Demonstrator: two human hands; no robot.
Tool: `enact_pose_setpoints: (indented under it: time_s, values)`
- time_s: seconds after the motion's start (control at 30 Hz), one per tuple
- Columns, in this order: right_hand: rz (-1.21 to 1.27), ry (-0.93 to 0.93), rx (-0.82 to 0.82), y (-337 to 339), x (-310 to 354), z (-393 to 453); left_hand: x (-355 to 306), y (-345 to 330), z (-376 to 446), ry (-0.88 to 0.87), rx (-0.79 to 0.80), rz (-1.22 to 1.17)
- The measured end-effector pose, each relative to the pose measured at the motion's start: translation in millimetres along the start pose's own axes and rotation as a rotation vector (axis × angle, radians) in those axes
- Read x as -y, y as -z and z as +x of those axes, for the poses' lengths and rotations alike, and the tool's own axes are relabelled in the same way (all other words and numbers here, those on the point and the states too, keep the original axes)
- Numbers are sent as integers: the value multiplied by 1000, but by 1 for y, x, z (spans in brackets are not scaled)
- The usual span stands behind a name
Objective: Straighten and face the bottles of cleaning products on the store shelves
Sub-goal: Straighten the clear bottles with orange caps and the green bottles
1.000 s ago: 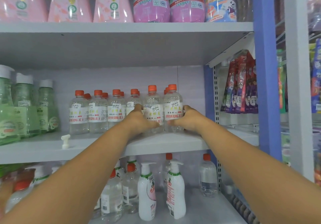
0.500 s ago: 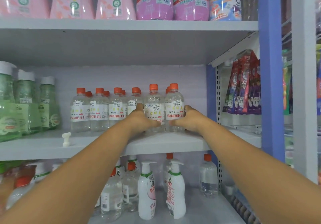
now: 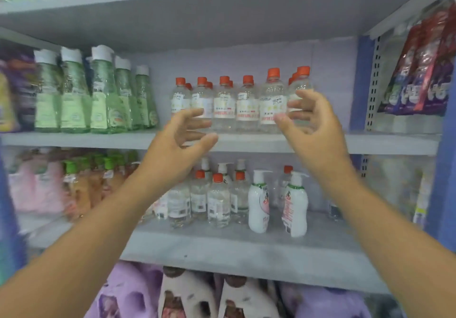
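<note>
beside green bottles [image 3: 96,95], orange-capped bottles [image 3: 246,103] behind spread hands [image 3: 182,137]

Soft, even indoor light, motion blur smearing the left edge, wide-angle bending of the shelves [image 3: 246,142].

Capped bottles [image 3: 246,105] stand right of flip-top bottles [image 3: 96,95] on one shelf [image 3: 123,140]
</note>
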State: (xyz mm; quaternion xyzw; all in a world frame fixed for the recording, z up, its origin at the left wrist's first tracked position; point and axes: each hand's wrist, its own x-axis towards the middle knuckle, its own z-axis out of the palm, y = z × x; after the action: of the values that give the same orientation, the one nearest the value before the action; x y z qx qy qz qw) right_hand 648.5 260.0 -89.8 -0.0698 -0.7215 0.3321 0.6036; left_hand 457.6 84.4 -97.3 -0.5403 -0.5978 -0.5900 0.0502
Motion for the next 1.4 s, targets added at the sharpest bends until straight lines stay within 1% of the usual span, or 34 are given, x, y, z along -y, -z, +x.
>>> enact_pose_setpoints:
  time_s: [0.07, 0.13, 0.23, 0.27, 0.33, 0.43, 0.53, 0.63, 0.7, 0.77, 0.87, 0.93, 1.0, 1.1, 1.17, 1.27, 1.4]
  values:
    - [99, -38, 68, -29, -10, -39, 22, 23, -36, 57, -82, -40]
    - [109, -143, 142, -64, -31, -70, 59, 36, -57, 191, -167, -78]
    - [-20, -382, 240, -114, -77, -97, 125, 35, -66, 429, -174, -49]
    - [-79, -459, 269, -129, -93, -102, 146, 33, -66, 484, -168, -27]
    - [-152, -572, 283, -153, -124, -110, 186, 28, -61, 535, -175, 21]
    - [-253, -668, 203, -179, -165, -116, 235, 21, -49, 566, -173, 95]
    - [-320, -744, 112, -205, -194, -119, 275, 9, -38, 584, -139, 84]
    - [-390, -737, -17, -232, -217, -122, 304, -6, -37, 525, -120, 36]
    - [-434, -742, -56, -247, -230, -122, 318, -14, -41, 454, -138, 31]
    - [-491, -766, -74, -258, -238, -121, 328, -17, -41, 407, -143, 22]
    - [-560, -745, -76, -260, -236, -118, 337, -14, -35, 424, -105, -21]
    - [-522, -710, -49, -253, -225, -124, 342, -13, -36, 438, -68, 23]
    - [-423, -663, -32, -244, -208, -134, 342, -12, -39, 444, -49, 31]
    - [-324, -531, 10, -230, -181, -140, 334, -11, -43, 464, -13, -37]
    - [-318, -482, 42, -221, -172, -135, 324, -8, -44, 459, 35, -66]
    - [-321, -558, 124, -205, -161, -131, 302, 0, -48, 453, 62, -90]
    - [-293, -642, 192, -179, -148, -134, 269, 8, -68, 451, 61, -111]
